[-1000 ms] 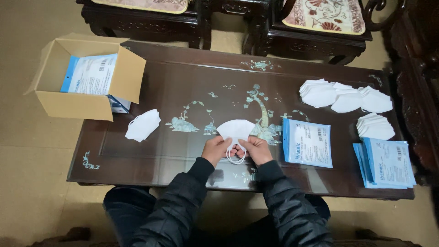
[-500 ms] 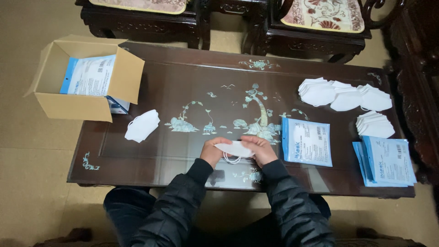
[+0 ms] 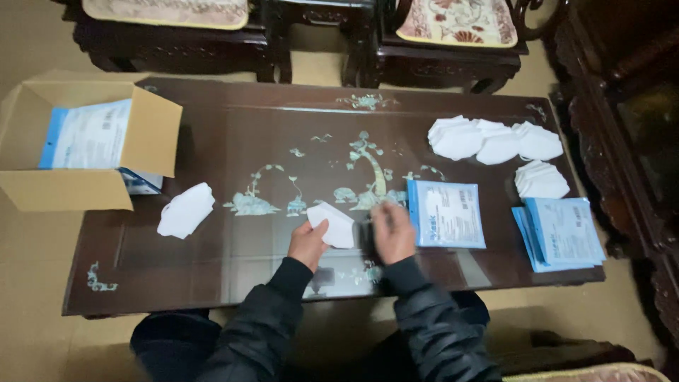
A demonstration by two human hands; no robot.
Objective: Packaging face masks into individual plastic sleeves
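My left hand (image 3: 308,242) grips a folded white face mask (image 3: 332,223) just above the dark inlaid table (image 3: 233,148). My right hand (image 3: 393,233) is blurred beside the mask, fingers slightly curled, and appears to hold nothing. Right of that hand lies a blue-and-white flat pouch (image 3: 446,213). Another folded white mask (image 3: 185,210) rests on the table to the left.
An open cardboard box (image 3: 92,145) with blue-and-white pouches stands at the left end. Loose white masks (image 3: 495,140) and a small stack of white masks (image 3: 540,179) lie at the far right, with a pile of pouches (image 3: 562,232) below them. Carved chairs (image 3: 453,35) stand behind the table.
Both hands held the mask spread between them; now it is folded and only the left hand holds it. The right hand has come off and shifted right.
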